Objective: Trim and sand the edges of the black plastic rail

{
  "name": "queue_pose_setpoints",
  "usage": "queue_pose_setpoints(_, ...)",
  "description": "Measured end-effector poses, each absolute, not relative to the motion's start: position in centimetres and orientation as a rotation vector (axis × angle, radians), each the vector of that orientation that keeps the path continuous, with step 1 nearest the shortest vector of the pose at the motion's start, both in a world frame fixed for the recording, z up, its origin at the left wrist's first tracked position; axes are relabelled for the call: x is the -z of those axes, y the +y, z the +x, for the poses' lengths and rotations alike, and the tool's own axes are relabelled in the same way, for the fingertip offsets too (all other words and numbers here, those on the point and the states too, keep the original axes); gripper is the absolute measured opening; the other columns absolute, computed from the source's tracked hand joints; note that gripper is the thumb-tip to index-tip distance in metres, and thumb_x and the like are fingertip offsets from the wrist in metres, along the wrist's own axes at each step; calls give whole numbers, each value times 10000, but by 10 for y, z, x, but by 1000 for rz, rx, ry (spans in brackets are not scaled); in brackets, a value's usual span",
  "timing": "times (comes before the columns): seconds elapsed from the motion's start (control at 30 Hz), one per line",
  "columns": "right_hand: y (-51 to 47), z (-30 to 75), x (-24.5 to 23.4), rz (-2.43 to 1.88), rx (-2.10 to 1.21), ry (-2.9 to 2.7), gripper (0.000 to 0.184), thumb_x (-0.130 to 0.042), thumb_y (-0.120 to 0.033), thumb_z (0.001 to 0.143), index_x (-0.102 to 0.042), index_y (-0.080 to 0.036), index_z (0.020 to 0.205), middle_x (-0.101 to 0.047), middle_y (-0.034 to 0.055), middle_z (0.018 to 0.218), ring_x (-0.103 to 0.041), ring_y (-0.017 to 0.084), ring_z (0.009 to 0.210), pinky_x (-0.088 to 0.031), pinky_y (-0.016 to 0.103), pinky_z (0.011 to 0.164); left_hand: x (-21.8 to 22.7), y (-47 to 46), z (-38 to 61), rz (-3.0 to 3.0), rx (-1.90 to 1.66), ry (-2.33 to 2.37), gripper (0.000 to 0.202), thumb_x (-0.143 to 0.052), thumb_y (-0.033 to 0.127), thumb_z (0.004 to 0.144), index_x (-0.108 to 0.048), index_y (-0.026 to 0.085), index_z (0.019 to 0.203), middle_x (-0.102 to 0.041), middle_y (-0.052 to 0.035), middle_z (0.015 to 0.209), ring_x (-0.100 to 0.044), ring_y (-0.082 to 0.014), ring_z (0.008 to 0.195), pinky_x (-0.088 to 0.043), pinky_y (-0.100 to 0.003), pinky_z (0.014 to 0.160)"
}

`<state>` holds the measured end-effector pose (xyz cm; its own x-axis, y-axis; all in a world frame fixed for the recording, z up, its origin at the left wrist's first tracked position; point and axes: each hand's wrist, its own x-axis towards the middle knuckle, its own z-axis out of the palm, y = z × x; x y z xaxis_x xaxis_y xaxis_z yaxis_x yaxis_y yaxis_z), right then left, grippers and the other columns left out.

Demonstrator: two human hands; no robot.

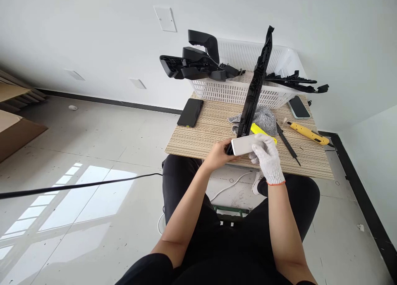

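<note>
My bare left hand [218, 153] grips the near end of a long black plastic strip [256, 82] that stands tilted up over the table [198, 138]. In a white knit glove, my right hand [266, 154] is closed on a white rectangular block [243, 144] held against that same end. A yellow object [259, 130] shows just behind the block, partly hidden. Under the strip on the table lies a grey glove [265, 117].
A white mesh basket [238, 90] at the table's far edge holds black plastic parts [195, 61]. Two phones [190, 112] [298, 107] lie on the wood top, with a yellow-handled knife [307, 132] and a thin black tool [287, 142] to the right. Cables cross the floor.
</note>
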<state>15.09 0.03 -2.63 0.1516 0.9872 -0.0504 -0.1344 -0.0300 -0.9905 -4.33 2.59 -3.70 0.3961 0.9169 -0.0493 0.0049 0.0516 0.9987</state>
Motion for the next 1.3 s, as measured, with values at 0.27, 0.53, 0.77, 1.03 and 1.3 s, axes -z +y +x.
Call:
queue_pose_setpoints(0.27, -2, 152, 31, -1231, -1177, -1085, 397, -693, -392, 834, -634, -293, 1214, -635, -21, 883, -578, 83, 598, -468, 200, 473, 38, 27, -43, 1419, -896, 938, 543, -855, 339, 686, -686, 152, 1166, -748, -107, 1097, -740, -259, 930, -639, -337, 719)
queue_pose_setpoints(0.53, 1, 150, 33, -1212, -1172, -1029, 386, -668, -408, 862, -647, -303, 1232, -623, -22, 841, -519, 71, 550, -411, 189, 435, 42, 28, -43, 1410, -888, 947, 515, -836, 335, 708, -680, 163, 1167, -750, -96, 1076, -747, -256, 910, -638, -344, 712)
queue_pose_setpoints(0.77, -2, 145, 31, -1195, -1172, -1102, 319, -676, -403, 863, -696, -264, 1149, -606, -27, 738, -457, 65, 483, -360, 194, 399, 40, 28, -44, 1510, -936, 948, 473, -849, 314, 690, -712, 156, 1115, -750, -101, 1097, -728, -274, 1004, -618, -356, 808)
queue_pose_setpoints(1.03, 1, 144, 30, -1195, -1170, -1083, 292, -681, -414, 852, -716, -263, 1100, -695, 15, 951, -491, 57, 508, -382, 193, 399, 39, 28, -44, 1509, -931, 959, 489, -857, 325, 679, -709, 152, 1112, -754, -104, 1081, -730, -272, 991, -622, -361, 808)
queue_pose_setpoints(1.3, 0, 143, 30, -1193, -1210, -1084, 320, -721, -423, 822, -716, -260, 1098, -675, -8, 860, -483, 58, 507, -391, 197, 412, 40, 28, -45, 1517, -937, 959, 514, -864, 318, 660, -703, 148, 1118, -757, -97, 1065, -727, -261, 977, -613, -336, 789)
